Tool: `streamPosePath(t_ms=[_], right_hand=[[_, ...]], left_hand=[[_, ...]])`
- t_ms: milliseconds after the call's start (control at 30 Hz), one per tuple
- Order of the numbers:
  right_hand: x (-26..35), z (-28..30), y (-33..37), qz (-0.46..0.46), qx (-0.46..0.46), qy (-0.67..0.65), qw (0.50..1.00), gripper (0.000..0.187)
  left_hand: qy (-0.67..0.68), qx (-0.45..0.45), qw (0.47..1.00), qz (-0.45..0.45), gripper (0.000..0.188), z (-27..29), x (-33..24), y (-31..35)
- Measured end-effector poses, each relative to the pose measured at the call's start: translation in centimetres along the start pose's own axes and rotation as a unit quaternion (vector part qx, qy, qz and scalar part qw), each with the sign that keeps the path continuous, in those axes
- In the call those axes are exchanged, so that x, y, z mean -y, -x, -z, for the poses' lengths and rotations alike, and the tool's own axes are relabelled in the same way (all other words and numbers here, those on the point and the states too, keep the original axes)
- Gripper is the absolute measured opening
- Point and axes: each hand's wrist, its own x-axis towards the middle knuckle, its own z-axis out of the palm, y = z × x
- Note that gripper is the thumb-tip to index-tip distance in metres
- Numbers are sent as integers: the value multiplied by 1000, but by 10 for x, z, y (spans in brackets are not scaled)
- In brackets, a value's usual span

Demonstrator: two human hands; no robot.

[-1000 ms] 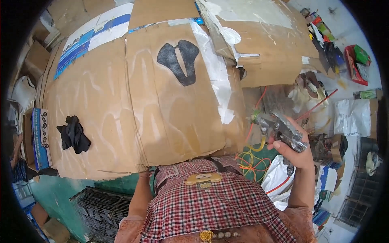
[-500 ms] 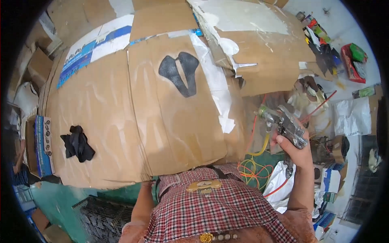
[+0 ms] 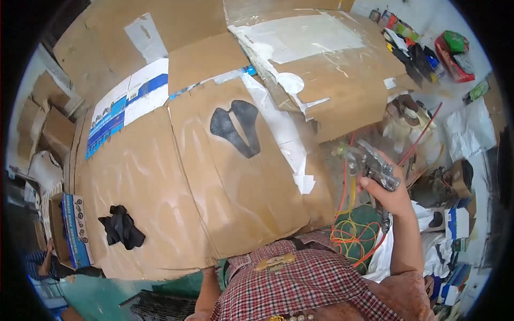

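My right hand (image 3: 395,193) is closed round a spray gun (image 3: 376,170), held off the right edge of the cardboard. A hose runs down from the gun's grip, and its nozzle end points left. On the cardboard sheet (image 3: 257,208) lies a flat black saddle-shaped piece (image 3: 235,128) with a slit down its middle, apart from the gun. Farther left sits a crumpled bundle of black material (image 3: 123,228). Of my left arm only the forearm (image 3: 209,291) shows; the hand is hidden at the near cardboard edge, so its fingers cannot be seen.
Orange and yellow hoses (image 3: 353,232) tangle over the green floor at right. A raised cardboard flap (image 3: 348,101) stands at back right. An open carton (image 3: 75,230) is at far left, near another person's arm (image 3: 47,259). A dark wire crate (image 3: 155,306) sits below.
The view has shifted, so the cardboard, black piece and bundle appear lower in the picture. My right hand keeps its grip on the spray gun, which shows little movement.
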Motion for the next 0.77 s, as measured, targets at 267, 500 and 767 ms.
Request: streamPosePath(t_ms=[267,500,767], right_hand=[[3,-14,-12,6,-23,-33,999,44],[-5,-4,1,-33,27,3,999,44],[-17,-22,-11,-47,76,-52,995,46]], left_hand=[[23,-35,999,-28,25,6,-3,1],[40,-94,994,-24,26,59,-7,-37],[-415,168,892,55,43,120,-42,-52]])
